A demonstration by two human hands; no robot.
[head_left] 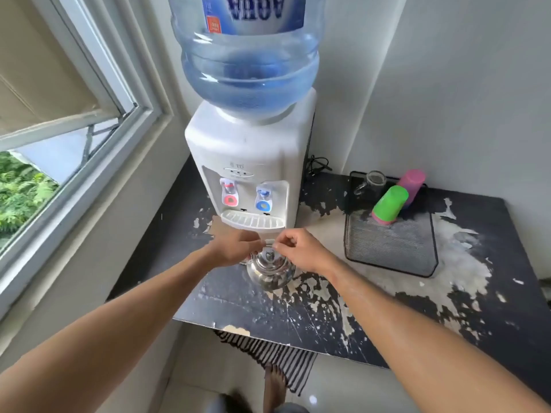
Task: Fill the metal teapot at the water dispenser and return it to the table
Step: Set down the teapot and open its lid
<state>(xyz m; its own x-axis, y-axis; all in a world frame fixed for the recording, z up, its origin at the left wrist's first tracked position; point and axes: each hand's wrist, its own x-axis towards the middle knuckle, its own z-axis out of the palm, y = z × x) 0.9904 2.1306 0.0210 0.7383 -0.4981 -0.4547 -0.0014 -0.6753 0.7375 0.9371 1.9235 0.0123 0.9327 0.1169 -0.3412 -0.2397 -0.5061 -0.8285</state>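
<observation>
A shiny metal teapot with its lid on stands on the worn black table, just in front of the white water dispenser. Both hands meet at the top of the teapot. My left hand is closed on the handle from the left. My right hand pinches the handle's top from the right. The dispenser has a red tap on the left, a blue tap on the right and a drip tray beneath. A blue water bottle sits upside down on it.
A black mesh tray on the right holds a green cup, a pink cup and a glass mug. An open window is at the left. A striped mat lies on the floor below the table edge.
</observation>
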